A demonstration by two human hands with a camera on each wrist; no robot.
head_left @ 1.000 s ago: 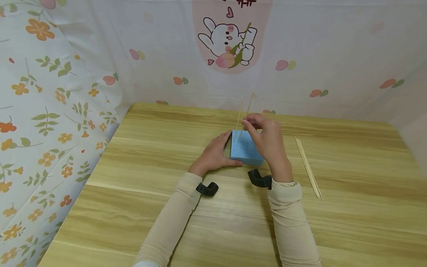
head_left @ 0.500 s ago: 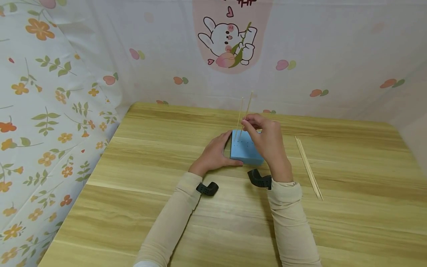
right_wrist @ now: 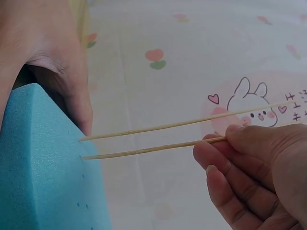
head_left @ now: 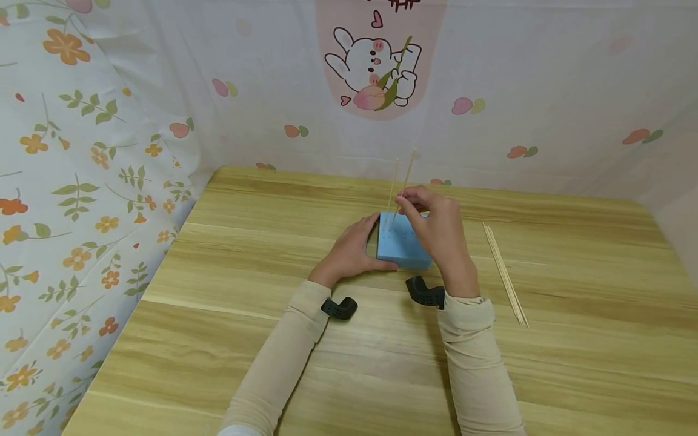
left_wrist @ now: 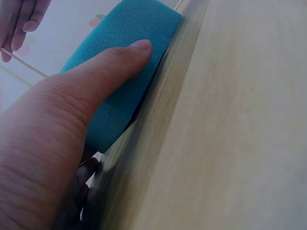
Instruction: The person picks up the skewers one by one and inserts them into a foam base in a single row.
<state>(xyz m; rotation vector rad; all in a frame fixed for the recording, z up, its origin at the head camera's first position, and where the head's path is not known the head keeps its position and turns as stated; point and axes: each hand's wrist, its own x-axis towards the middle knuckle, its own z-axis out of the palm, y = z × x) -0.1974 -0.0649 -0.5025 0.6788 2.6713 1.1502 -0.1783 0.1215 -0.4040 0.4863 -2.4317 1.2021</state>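
A light-blue foam block (head_left: 400, 247) with small holes in its top face sits on the table. My left hand (head_left: 353, 251) grips it, thumb along the front side and fingers at the left edge. One thin bamboo skewer (right_wrist: 153, 128) stands upright in the block. Beside it, my right hand (head_left: 440, 229) pinches a second skewer (right_wrist: 153, 149) between thumb and forefinger. This skewer's lower tip meets the top face by a hole; how deep it sits I cannot tell. In the left wrist view the thumb presses the block's side (left_wrist: 129, 72).
Several loose skewers (head_left: 505, 275) lie in a narrow bundle on the wooden table (head_left: 589, 315), right of the right hand. Behind the table hangs a white printed cloth (head_left: 262, 79). Black wrist camera mounts (head_left: 339, 309) jut inward from both sleeves.
Almost nothing differs. The upper end of the pinched skewer sways very slightly; both hands and the block stay in place.
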